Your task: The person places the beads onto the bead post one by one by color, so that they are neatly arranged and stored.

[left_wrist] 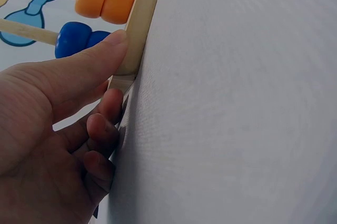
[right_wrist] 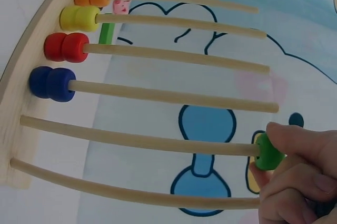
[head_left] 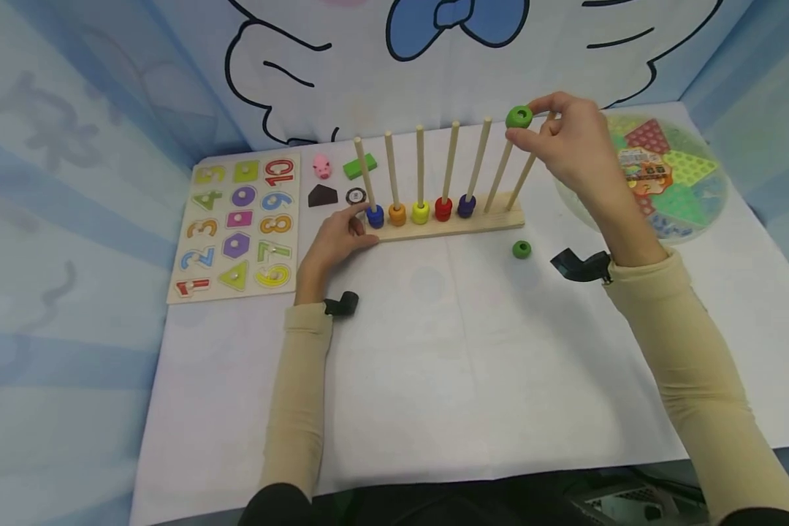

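Note:
A wooden rack (head_left: 447, 229) with several upright pegs stands at the back of the table. Pairs of beads sit low on five pegs: blue (head_left: 375, 216), orange (head_left: 397, 214), yellow (head_left: 420, 212), red (head_left: 443, 210) and dark blue (head_left: 466, 206). The two rightmost pegs carry none. My right hand (head_left: 568, 142) pinches a green bead (right_wrist: 270, 152) at the tip of the sixth peg. My left hand (head_left: 335, 237) grips the rack's left end, thumb (left_wrist: 108, 50) on the base beside the blue beads. Another green bead (head_left: 521, 250) lies on the table before the rack.
A number and shape puzzle board (head_left: 237, 226) lies at the left. Behind the rack's left end are a pink pig piece (head_left: 322, 166), a green block (head_left: 359, 166), a black piece (head_left: 322, 195) and a small wheel-like disc (head_left: 356, 196). A round patterned package (head_left: 690, 175) lies at the right.

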Demonstrator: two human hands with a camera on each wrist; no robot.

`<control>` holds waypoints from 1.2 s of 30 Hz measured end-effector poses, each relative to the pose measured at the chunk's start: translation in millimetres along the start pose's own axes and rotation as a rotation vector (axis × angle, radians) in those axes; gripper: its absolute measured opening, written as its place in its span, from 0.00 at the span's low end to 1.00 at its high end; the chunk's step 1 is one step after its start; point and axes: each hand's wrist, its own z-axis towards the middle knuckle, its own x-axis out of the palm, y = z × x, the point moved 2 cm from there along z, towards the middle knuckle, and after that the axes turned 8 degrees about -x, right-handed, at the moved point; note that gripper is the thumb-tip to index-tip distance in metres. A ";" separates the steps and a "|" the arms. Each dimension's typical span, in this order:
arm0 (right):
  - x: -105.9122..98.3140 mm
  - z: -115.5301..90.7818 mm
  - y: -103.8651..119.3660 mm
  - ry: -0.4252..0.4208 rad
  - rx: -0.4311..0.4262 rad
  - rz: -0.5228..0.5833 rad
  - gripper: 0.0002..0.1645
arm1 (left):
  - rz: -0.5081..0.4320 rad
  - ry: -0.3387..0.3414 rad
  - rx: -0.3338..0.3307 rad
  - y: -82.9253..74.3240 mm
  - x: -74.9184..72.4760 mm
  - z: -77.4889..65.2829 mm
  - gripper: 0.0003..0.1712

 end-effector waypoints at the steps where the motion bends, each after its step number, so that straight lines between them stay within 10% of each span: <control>1: 1.0 0.6 -0.5 -0.001 -0.006 -0.031 0.37 | 0.001 -0.001 0.001 -0.2 -0.3 0.3 0.39; 9: 0.1 -1.8 2.3 -0.022 -0.055 -0.061 0.34 | -0.007 -0.014 0.001 -2.2 -3.8 0.5 0.38; 18: 18.3 -60.0 -74.4 0.020 0.078 0.704 0.22 | 0.010 -0.016 -0.009 -1.6 -5.9 -0.7 0.38; 24: 62.3 -73.1 -129.9 0.243 0.360 0.573 0.31 | 0.003 -0.018 -0.012 -1.7 -8.1 0.2 0.38; 36: 79.3 -76.7 -143.1 0.294 0.398 0.439 0.32 | -0.006 -0.016 -0.017 -1.4 -4.2 -1.3 0.38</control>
